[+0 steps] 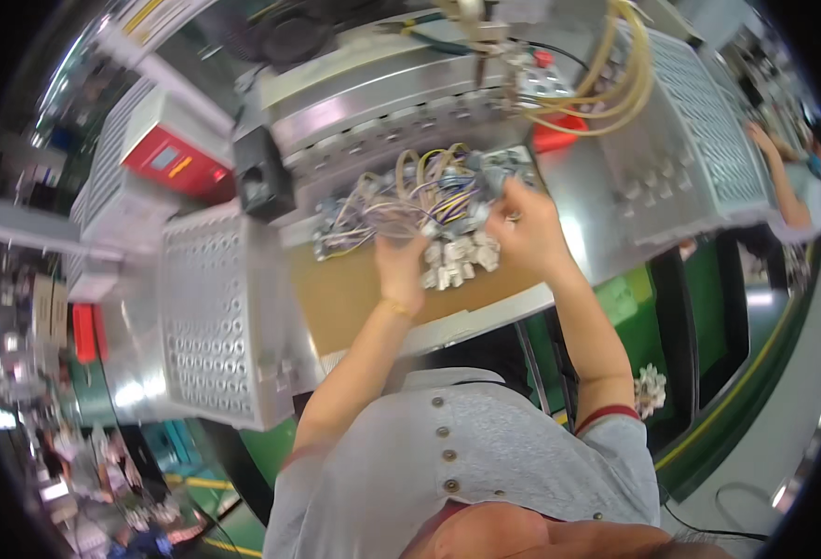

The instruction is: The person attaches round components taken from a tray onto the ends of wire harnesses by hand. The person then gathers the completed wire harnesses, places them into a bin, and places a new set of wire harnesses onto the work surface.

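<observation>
A tangle of thin yellow, purple and white wires (438, 196) with grey connectors lies on a brown board in front of me. White plastic connectors (459, 261) are clustered at its near side, between my hands. My left hand (401, 270) is at the near left of the tangle, its fingers closed round some wires and partly hidden by them. At the right end, my right hand (529, 228) has its fingers curled in a pinch beside a grey connector (499, 172). Motion blurs it, and what is in the pinch is too small to name.
The brown board (336, 298) has a white front edge. Perforated metal racks (210, 317) stand left and right (708, 121). A black box (263, 172) and a red-and-white device (173, 158) are at left. Coiled yellowish tubes (638, 84) hang at back right. A co-worker (801, 196) is far right.
</observation>
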Demonstrator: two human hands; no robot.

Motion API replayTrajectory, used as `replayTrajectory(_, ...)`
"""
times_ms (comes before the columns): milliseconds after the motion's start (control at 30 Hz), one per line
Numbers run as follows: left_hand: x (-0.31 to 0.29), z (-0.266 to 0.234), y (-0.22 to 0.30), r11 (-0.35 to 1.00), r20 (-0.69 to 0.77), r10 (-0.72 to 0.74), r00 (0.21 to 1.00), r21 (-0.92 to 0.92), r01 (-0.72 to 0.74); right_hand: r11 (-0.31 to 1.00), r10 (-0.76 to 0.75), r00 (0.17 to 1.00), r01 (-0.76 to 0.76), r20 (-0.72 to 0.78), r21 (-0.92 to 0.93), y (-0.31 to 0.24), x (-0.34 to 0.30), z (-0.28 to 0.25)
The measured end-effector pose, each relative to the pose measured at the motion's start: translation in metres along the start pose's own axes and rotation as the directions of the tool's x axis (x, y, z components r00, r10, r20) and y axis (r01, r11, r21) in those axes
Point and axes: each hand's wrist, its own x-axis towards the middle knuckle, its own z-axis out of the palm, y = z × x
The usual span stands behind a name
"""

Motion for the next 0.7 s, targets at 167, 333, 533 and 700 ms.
replayTrajectory(167, -0.002, 0.012, 0.003, 0.924, -0.175, 0.297, 0.939, 0.302, -0.236, 0.862, -0.441, 0.875, 0.475, 0.201, -0.176, -0.015, -0.012, 0.043)
replayTrajectory(333, -0.017, -0.02, 0.046, 0.686, -0.02, 0.465, 0.885, 0.641, -0.346, 0.869, -0.003, 0.945, -0.159, 0.326, 0.468, -0.026, 0.0, 0.026)
replayTrajectory(533, -0.032, -0.043, 0.123, 0.194, 0.258, -0.099, 0.961, 0.952, -0.235, 0.85, 0.236, 0.91, -0.364, 0.342, 0.382, -0.012, 0.014, -0.003)
replayTrajectory(700, -0.042, -0.033, 0.095, -0.291, 0.248, -0.218, 0.944, 0.907, -0.305, 0.831, 0.065, 0.929, -0.252, 0.364, 0.495, 0.053, 0.016, 0.012)
